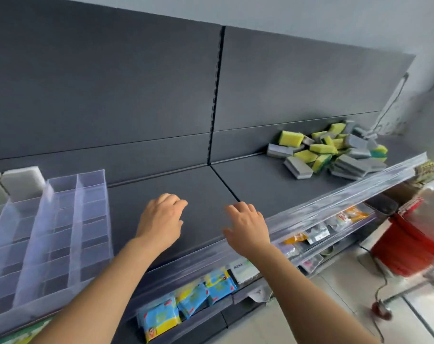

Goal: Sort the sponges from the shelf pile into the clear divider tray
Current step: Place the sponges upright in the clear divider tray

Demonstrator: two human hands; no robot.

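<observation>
A pile of yellow-green and grey sponges (331, 150) lies on the dark shelf (260, 184) at the far right. The clear divider tray (62, 219) stands on the shelf at the left, and two grey sponges (19, 182) stand upright in its back compartments. My left hand (161, 222) hovers over the shelf just right of the tray, fingers loosely curled, holding nothing. My right hand (248, 227) is beside it near the shelf's front edge, fingers spread and empty. Both hands are well short of the pile.
A clear plastic lip (335, 194) runs along the shelf's front edge. Lower shelves hold blue-yellow packets (186, 301) and other packaged goods. A red bin (407, 244) and a cable lie on the floor at the right.
</observation>
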